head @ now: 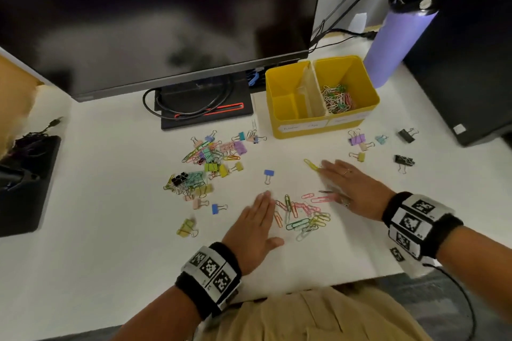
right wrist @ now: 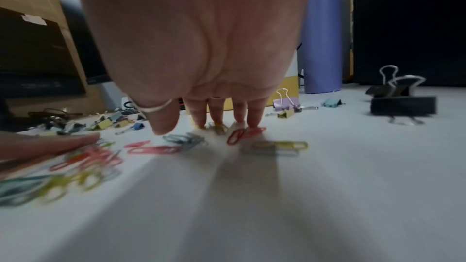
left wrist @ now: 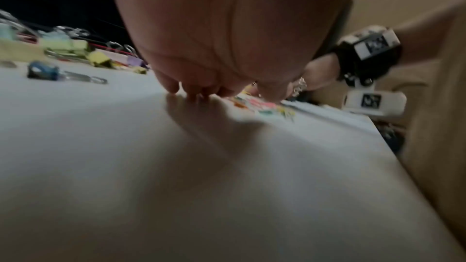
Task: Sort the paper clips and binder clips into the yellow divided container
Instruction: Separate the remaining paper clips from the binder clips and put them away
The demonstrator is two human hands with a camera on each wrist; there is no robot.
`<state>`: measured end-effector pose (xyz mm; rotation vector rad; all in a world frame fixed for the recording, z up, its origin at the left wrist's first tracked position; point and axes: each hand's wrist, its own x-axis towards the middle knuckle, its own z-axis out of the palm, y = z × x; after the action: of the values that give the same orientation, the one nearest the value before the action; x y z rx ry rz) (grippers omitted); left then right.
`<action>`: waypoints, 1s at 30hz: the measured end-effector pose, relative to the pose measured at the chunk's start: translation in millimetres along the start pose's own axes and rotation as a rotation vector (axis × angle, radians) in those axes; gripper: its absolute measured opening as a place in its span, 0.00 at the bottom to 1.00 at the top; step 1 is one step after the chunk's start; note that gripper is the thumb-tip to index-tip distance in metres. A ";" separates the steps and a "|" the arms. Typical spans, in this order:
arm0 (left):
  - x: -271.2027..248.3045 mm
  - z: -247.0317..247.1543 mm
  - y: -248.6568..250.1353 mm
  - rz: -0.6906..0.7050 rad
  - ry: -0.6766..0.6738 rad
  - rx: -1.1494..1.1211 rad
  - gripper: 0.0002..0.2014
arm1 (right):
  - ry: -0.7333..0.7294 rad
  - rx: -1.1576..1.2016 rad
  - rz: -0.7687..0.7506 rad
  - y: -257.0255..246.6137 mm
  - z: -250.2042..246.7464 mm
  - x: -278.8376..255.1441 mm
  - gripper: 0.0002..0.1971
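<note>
The yellow divided container [head: 279, 130] stands at the back of the white desk; its right compartment holds paper clips [head: 336, 98] and its left one shows none. A pile of coloured paper clips [head: 303, 214] lies between my hands. My left hand [head: 256, 225] lies flat with straight fingers on the pile's left. Flat on the desk to the pile's right is my right hand [head: 350, 188], fingertips [right wrist: 253, 122] on clips, beside a yellow paper clip [head: 311, 165]. A mixed heap of binder clips [head: 206, 166] sits left of centre.
Loose binder clips [head: 360, 144] and two black ones [head: 404, 160] lie to the right of the container. A purple bottle [head: 393, 39] stands behind it. A monitor [head: 155, 16] with cables fills the back. A black tray [head: 25, 183] is at the left edge.
</note>
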<state>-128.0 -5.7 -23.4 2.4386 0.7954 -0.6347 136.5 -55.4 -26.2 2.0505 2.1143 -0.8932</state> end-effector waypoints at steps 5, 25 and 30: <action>17.8 2.9 4.7 0.148 0.171 0.220 0.36 | 0.101 0.170 -0.016 -5.3 19.0 -26.8 0.31; 76.4 -22.2 48.9 0.158 0.059 0.114 0.43 | 0.252 0.347 0.236 13.4 9.7 -39.0 0.44; 53.2 -6.7 52.1 0.046 0.230 -0.056 0.40 | 0.035 0.266 0.061 -7.0 24.5 -33.9 0.53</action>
<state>-54.6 -17.1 -32.1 2.4994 0.8312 -0.3129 125.3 -96.3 -29.4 2.2535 2.0328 -1.1943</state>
